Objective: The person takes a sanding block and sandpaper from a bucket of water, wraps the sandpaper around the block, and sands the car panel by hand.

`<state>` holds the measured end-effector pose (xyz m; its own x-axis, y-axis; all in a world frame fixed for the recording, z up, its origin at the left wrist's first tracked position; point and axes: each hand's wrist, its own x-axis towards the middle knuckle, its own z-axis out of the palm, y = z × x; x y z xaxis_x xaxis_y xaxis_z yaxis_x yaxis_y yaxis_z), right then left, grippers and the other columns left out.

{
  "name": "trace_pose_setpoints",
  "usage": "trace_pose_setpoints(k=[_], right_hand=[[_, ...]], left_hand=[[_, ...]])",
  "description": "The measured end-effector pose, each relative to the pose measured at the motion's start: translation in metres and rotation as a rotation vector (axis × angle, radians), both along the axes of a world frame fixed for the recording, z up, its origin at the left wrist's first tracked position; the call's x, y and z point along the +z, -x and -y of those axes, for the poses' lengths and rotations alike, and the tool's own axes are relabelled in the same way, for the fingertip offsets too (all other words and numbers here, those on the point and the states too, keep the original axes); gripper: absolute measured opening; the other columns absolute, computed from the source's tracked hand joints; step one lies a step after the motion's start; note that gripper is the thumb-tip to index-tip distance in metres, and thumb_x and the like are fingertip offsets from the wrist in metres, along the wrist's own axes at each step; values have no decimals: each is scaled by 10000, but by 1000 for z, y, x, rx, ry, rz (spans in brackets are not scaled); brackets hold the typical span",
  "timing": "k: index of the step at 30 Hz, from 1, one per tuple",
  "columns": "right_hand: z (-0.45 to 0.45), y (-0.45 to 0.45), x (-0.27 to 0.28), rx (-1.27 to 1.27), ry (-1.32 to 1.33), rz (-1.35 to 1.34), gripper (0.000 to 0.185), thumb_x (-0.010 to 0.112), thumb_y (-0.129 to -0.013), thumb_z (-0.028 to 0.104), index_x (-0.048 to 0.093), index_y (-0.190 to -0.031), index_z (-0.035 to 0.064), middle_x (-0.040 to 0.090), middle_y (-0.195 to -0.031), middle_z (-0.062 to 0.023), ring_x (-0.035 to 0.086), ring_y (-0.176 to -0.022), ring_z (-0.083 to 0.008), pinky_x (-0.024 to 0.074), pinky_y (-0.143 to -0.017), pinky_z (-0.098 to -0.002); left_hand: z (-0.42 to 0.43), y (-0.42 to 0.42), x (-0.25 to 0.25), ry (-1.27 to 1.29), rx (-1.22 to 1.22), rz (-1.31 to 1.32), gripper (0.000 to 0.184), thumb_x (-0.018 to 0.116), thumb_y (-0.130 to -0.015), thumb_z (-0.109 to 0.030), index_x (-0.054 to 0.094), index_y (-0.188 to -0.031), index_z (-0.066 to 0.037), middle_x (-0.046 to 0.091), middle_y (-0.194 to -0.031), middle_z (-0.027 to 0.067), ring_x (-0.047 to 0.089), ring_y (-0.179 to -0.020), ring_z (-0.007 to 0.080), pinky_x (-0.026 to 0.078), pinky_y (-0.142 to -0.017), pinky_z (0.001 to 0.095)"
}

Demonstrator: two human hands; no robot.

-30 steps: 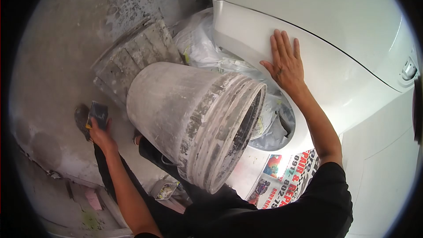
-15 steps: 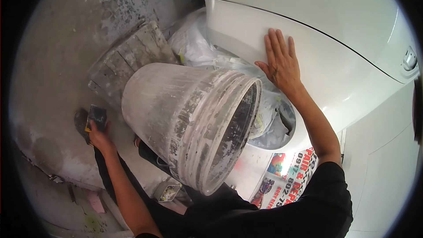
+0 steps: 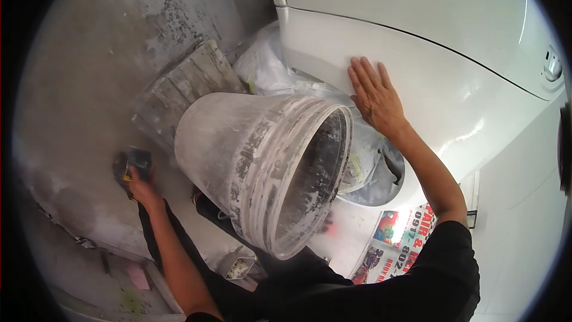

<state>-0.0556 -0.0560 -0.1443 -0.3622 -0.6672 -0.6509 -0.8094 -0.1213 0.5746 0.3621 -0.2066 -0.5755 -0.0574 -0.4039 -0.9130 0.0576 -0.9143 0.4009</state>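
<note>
Dark block [image 3: 140, 159] — glossy white panel [image 3: 444, 95]

I get bright, soft light across the car panel [image 3: 441, 77] around the right-hand fingers [image 3: 370, 77], with a patch of glare down and to their right. Far to their left, my picture turns dim and hazy over the floor [image 3: 83, 119], and the dark block [image 3: 140, 160] looks slightly soft. Below the fingers, shadow darkens the bucket's [image 3: 217, 143] inside. Black rings my curved, wide-lens view.
</note>
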Motion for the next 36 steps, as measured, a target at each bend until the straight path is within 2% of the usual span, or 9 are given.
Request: trace_pose_setpoints(k=[5,7,9,11,16,19,22,30,36], right_hand=[[5,-16,12,-180,412,359,421,658,-947,198,623,-1349,77,629,-1342,-165,574,-1288,-342,409,-1134,-516],[1,-69,39,-671,653,593,342,695,-918,159,675,-1254,94,702,-1110,-121,684,-971,-343,566,-870,-467],[-19,-119,42,-453,730,790,311,690,-911,117,667,-1203,11,727,-997,-123,690,-803,-348,573,-696,-392],[-30,-160,50,-374,734,903,429,728,-885,133,635,-1288,21,712,-1067,-165,698,-859,-356,576,-763,-385],[-7,-190,48,-1371,1090,1480,597,798,-867,220,577,-1385,22,719,-1179,-149,736,-986,-275,573,-884,-382],[-27,-208,34,-1876,892,1681,614,800,-879,262,572,-1397,23,744,-1157,-139,741,-1024,-250,557,-943,-377],[-77,-219,-31,-2185,869,1587,537,770,-924,278,599,-1372,37,708,-1174,-146,738,-964,-257,596,-854,-379],[-61,-239,-123,-1376,1142,311,370,677,-851,130,672,-1212,48,725,-1005,-250,708,-975,-426,570,-836,-500],[-53,-236,-164,-1521,826,915,375,576,-906,163,668,-1255,60,702,-1199,-225,684,-1100,-385,543,-931,-495]], left_hand=[[-5,-7,17,183,-23,-47,462,522,-1080,-287,532,-1329,102,584,-1295,197,634,-1114,282,632,-899,439],[13,-4,53,275,3,-65,467,533,-1074,-296,525,-1338,88,600,-1285,192,656,-1088,296,628,-865,444],[32,7,135,316,33,-39,474,544,-1064,-329,539,-1338,58,644,-1243,178,697,-1032,317,617,-808,451],[47,10,210,354,41,-158,442,562,-1056,-289,514,-1372,17,647,-1257,174,710,-1014,324,599,-836,465],[26,40,393,408,-584,-567,276,623,-1016,-127,671,-1234,36,690,-1102,73,644,-999,167,528,-844,314],[6,95,437,425,-1110,-780,308,595,-1034,-202,688,-1216,28,701,-937,88,625,-910,121,502,-839,306],[-29,106,416,473,-1378,-560,435,583,-1027,-221,553,-1390,18,659,-1201,205,643,-1112,275,490,-972,379],[-23,90,458,724,-1662,-502,578,603,-1011,-175,397,-1518,9,529,-1440,262,553,-1301,421,461,-1074,455],[-1,101,459,715,-1771,-365,511,606,-1023,-159,461,-1477,23,592,-1382,217,640,-1166,310,540,-963,398]])
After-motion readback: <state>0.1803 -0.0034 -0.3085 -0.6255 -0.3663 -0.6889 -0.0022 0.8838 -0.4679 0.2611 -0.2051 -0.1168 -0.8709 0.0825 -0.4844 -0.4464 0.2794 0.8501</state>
